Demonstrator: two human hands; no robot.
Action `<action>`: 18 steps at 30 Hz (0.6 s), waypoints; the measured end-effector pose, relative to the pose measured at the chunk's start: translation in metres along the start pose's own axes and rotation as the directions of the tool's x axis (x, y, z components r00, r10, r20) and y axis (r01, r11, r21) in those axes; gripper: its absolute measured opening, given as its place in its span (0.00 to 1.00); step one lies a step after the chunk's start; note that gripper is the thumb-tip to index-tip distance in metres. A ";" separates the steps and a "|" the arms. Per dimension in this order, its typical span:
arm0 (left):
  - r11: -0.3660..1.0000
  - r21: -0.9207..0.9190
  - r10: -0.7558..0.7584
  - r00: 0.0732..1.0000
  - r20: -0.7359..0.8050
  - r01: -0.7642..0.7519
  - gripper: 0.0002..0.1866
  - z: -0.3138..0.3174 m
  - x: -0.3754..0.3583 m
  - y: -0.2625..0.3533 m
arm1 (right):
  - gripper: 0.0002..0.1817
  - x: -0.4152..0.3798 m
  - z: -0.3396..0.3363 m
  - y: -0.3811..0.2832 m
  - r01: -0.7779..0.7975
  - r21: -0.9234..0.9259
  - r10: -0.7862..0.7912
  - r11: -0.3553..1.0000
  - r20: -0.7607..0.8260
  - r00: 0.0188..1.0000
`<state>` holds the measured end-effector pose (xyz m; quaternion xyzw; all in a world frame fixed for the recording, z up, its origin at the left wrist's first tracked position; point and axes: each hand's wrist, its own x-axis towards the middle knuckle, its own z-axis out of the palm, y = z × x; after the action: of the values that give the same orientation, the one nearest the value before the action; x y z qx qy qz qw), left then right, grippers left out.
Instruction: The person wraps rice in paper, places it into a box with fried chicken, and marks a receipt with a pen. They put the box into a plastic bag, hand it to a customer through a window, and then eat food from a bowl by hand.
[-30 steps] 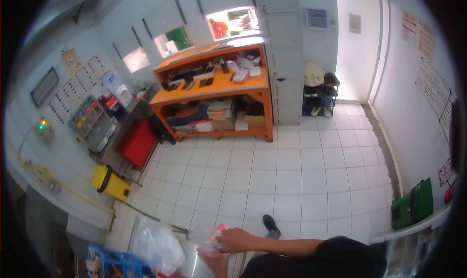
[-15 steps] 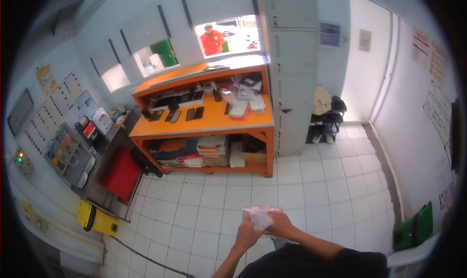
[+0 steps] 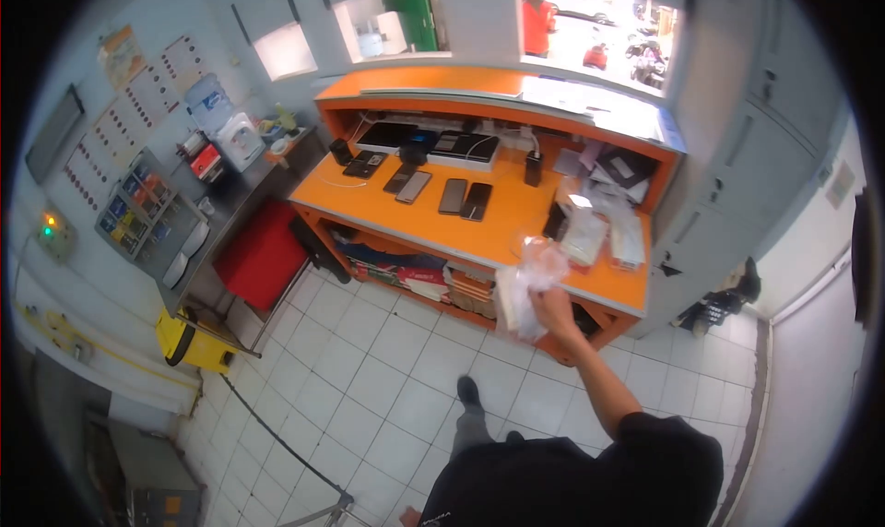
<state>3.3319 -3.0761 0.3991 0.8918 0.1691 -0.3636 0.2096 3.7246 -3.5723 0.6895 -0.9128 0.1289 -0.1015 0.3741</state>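
My right hand (image 3: 555, 311) is closed around a clear plastic bag (image 3: 518, 301) with something whitish inside, which I cannot make out. The bag hangs in front of the near edge of the orange desk (image 3: 369, 204). Just beyond it on the desktop lie more clear plastic bags (image 3: 590, 236) with pale contents. My left hand (image 3: 410, 517) shows only in part at the bottom edge of the view, low beside my dark shirt, and its fingers are not clear.
Several phones (image 3: 453, 196) lie on the desk. Folders and cartons (image 3: 470, 287) fill its lower shelf. Grey lockers (image 3: 728, 167) stand at the right. A red box (image 3: 263, 255) and a yellow bin (image 3: 198, 341) are at the left. A dark cable (image 3: 277, 444) crosses the tiled floor (image 3: 369, 389).
The desk is nearer now and the view has turned. My left hand has come off the plastic bag and dropped low; my right hand alone holds it, stretched out toward the desk.
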 end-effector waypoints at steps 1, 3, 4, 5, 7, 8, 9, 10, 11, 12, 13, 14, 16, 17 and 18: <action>0.999 0.040 -0.031 0.998 0.051 0.029 0.19 -0.005 0.005 0.005 | 0.22 0.036 0.013 0.006 0.019 0.068 -0.014 0.998 -0.076 0.997; 0.998 0.058 -0.042 0.994 0.097 0.036 0.19 -0.023 0.025 0.016 | 0.21 0.090 0.035 0.006 0.132 0.108 -0.093 0.985 -0.306 0.947; 0.998 0.064 -0.026 0.994 0.103 0.020 0.19 -0.038 0.041 0.025 | 0.20 0.118 0.038 0.004 0.191 0.104 -0.132 0.976 -0.417 0.899; 0.997 0.081 0.013 0.995 0.097 -0.021 0.19 -0.053 0.061 0.032 | 0.20 0.146 0.036 0.007 0.118 0.054 -0.092 0.992 -0.349 0.933; 0.979 0.131 0.156 0.987 0.034 -0.159 0.19 -0.088 0.118 0.047 | 0.19 0.181 0.054 0.006 -0.046 -0.017 0.041 0.999 -0.214 0.976; 0.936 0.217 0.291 0.956 -0.033 -0.277 0.19 -0.117 0.156 0.066 | 0.19 0.213 0.058 -0.011 -0.048 0.036 0.054 0.998 -0.194 0.979; 0.853 0.360 0.445 0.887 -0.123 -0.378 0.19 -0.147 0.182 0.091 | 0.18 0.224 0.062 -0.034 -0.073 0.081 0.085 0.994 -0.152 0.985; 0.903 0.301 0.358 0.924 -0.134 -0.306 0.19 -0.185 0.215 0.109 | 0.18 0.226 0.074 -0.049 -0.116 0.125 0.128 0.985 -0.089 0.988; 0.920 -0.353 0.138 0.983 -0.123 -0.174 0.21 -0.229 0.242 0.144 | 0.16 0.245 0.094 -0.056 -0.058 0.192 0.065 0.980 -0.031 0.997; 0.821 -0.560 -0.064 0.957 -0.282 -0.111 0.22 -0.268 0.258 0.189 | 0.15 0.269 0.109 -0.074 0.026 0.173 -0.033 0.985 0.037 0.999; 0.690 -0.696 -0.024 0.954 -0.298 -0.200 0.20 -0.308 0.277 0.220 | 0.14 0.295 0.122 -0.092 0.106 0.158 -0.124 0.982 0.113 0.986; 0.583 -0.769 0.011 0.949 -0.315 -0.262 0.18 -0.367 0.258 0.280 | 0.14 0.330 0.140 -0.099 0.143 0.128 -0.165 0.981 0.189 0.968; 0.580 -0.739 0.039 0.918 -0.396 -0.343 0.18 -0.429 0.267 0.335 | 0.20 0.414 0.186 -0.099 0.233 0.006 -0.228 0.972 0.231 0.946; 0.561 -0.750 0.003 0.906 -0.423 -0.352 0.18 -0.445 0.264 0.353 | 0.25 0.447 0.209 -0.096 0.269 -0.080 -0.248 0.960 0.205 0.947; 0.540 -0.753 -0.025 0.887 -0.461 -0.376 0.19 -0.460 0.270 0.369 | 0.30 0.477 0.223 -0.100 0.247 -0.206 -0.201 0.947 0.217 0.955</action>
<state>3.9486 -3.1231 0.5958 0.7561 0.2672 -0.0176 0.5971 4.2546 -3.5060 0.6470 -0.9643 -0.0020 -0.0388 0.2620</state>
